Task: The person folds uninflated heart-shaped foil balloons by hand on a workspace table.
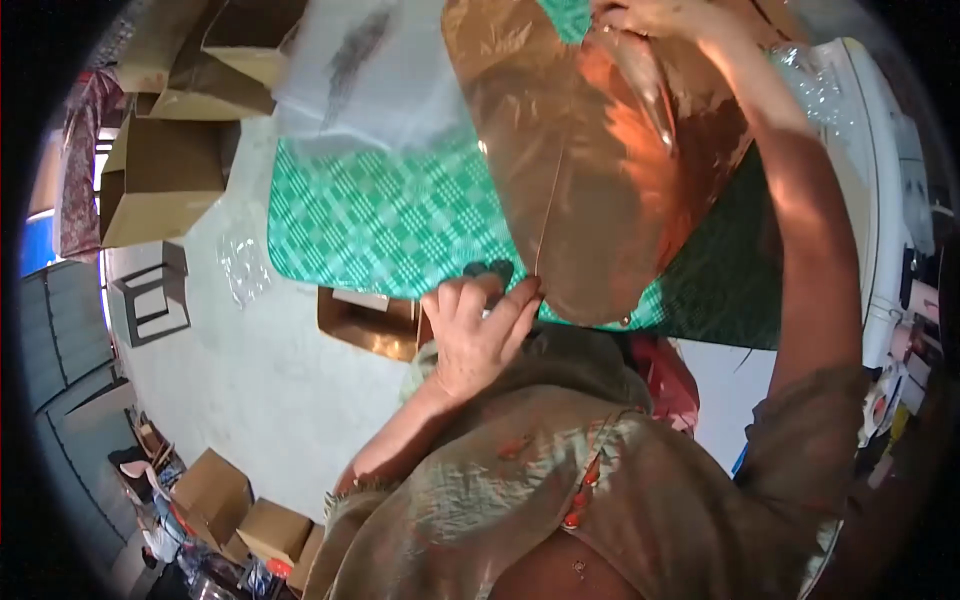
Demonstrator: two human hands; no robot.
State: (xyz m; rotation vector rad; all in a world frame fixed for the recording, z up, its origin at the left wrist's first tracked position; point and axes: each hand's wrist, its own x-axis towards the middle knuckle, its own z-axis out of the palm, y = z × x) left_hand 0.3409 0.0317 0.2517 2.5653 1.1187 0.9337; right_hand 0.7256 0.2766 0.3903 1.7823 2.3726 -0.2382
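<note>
A shiny copper-coloured sheet lies over a green checked cloth, its rounded near end at the cloth's front edge. My left hand is at that edge, fingers curled around a small dark object that I can only partly see. One of its fingertips touches the left edge of the copper-coloured sheet. Stretched out to the far side, my right hand grips the sheet's far part, where it is folded and creased; some of its fingertips are hidden.
Clear plastic lies at the cloth's far left. Open cardboard boxes stand at the left, near a dark frame-like stool. An open box sits below the cloth's front edge. At the right is a white machine-like body.
</note>
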